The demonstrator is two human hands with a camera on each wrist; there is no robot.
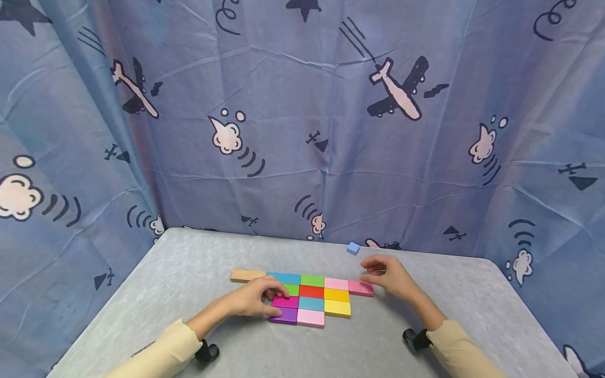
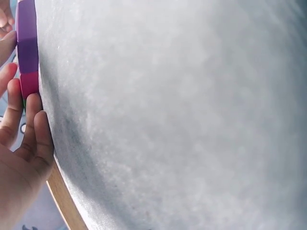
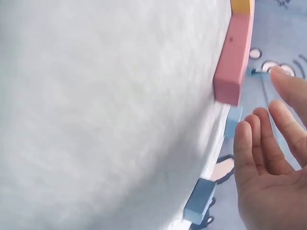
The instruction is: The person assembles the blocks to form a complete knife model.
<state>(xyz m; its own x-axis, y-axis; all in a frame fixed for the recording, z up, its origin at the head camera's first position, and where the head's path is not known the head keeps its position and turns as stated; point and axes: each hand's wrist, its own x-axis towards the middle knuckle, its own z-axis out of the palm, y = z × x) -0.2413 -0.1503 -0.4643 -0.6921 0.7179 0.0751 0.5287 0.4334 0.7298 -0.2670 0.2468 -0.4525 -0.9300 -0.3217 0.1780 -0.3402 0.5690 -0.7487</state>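
Observation:
Flat coloured wooden blocks lie edge to edge in stepped rows on the table. My left hand (image 1: 252, 297) is at their left side, its thumb at the purple block (image 1: 283, 316) and its fingers by the magenta block (image 1: 285, 302). In the left wrist view, loosely bent fingers (image 2: 32, 129) lie along the blocks' edge. Beside the dark pink block (image 1: 361, 288) at the right end, my right hand (image 1: 388, 275) hovers with bent fingers and nothing between them. The right wrist view shows a blue block (image 3: 200, 201) and another light-blue block (image 3: 233, 122) near that hand.
A small blue block (image 1: 353, 248) sits near the back edge of the grey table (image 1: 198, 257). The wooden-coloured block (image 1: 248, 275) sticks out at the back left of the rows. A patterned curtain (image 1: 283, 131) hangs behind the table and along its sides.

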